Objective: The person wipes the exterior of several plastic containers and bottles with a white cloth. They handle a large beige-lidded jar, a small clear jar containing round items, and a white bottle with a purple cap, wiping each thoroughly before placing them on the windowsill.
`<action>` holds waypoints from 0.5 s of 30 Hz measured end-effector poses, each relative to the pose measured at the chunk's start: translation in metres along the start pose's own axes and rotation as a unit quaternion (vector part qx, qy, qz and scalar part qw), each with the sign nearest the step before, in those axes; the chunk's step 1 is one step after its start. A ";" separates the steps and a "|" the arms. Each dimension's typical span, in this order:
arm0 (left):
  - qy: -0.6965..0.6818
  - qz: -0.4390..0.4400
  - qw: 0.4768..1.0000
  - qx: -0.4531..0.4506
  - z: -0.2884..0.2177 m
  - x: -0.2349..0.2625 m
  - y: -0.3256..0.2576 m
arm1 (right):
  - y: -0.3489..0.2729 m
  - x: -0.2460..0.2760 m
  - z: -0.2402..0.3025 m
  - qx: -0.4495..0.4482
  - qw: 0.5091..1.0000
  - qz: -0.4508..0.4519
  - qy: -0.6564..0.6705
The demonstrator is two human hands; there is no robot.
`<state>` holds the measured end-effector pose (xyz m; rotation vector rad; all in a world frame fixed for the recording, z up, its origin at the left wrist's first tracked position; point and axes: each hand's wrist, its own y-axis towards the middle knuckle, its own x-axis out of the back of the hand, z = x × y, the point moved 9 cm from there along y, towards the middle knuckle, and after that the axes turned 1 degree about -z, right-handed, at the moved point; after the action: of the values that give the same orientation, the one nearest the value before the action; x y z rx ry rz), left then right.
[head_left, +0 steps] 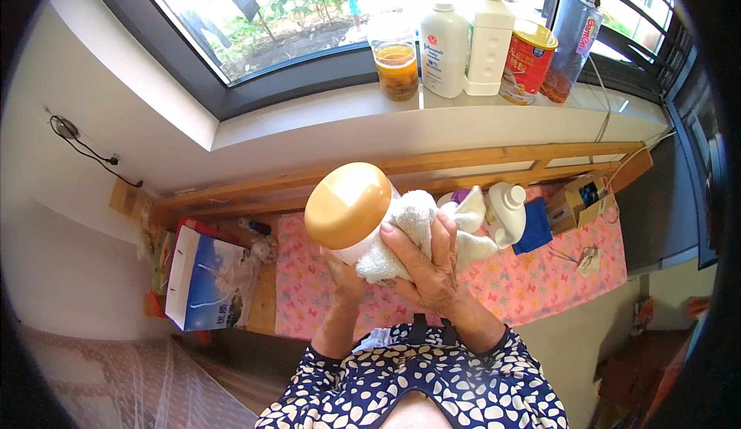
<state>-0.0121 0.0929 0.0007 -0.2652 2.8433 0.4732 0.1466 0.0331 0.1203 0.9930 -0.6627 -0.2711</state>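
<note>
A round container (347, 207) with a domed golden-orange lid and a pale body is held up in front of me, tilted to the left. Beneath it, my left hand (340, 273) grips its lower side, with the fingers partly hidden behind it. A white terry cloth (413, 217) is bunched against the container's right side. My right hand (434, 268) is closed over this cloth and presses it to the body. Part of the cloth hangs out to the right of that hand.
On the windowsill (309, 124) stand a jar of amber liquid (397, 72), a white bottle (444, 51), a white jug (488, 47), a red tin (528, 65) and a bluish bottle (570, 47). A pink patterned sheet (494, 298) bears a white bottle (505, 217), a blue cloth (533, 228) and a cardboard box (573, 207).
</note>
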 end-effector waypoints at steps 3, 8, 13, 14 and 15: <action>0.093 0.023 0.995 -0.041 0.015 0.013 -0.005 | 0.022 0.001 -0.007 -0.030 0.995 0.029 0.087; 0.007 0.068 0.998 0.003 0.018 0.009 -0.016 | 0.044 -0.019 -0.046 -0.125 0.935 0.082 0.322; -0.025 0.082 0.996 0.015 0.018 0.004 -0.022 | 0.042 -0.060 -0.076 -0.348 0.767 0.183 0.507; -0.030 0.085 0.996 0.017 0.018 0.003 -0.022 | 0.040 -0.065 -0.079 -0.361 0.758 0.176 0.515; -0.035 0.085 0.996 0.020 0.017 0.003 -0.023 | 0.038 -0.068 -0.082 -0.373 0.748 0.169 0.523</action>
<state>-0.0062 0.0773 -0.0227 0.0018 2.8164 0.4483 0.1418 0.1431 0.0953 0.1159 0.3316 0.3454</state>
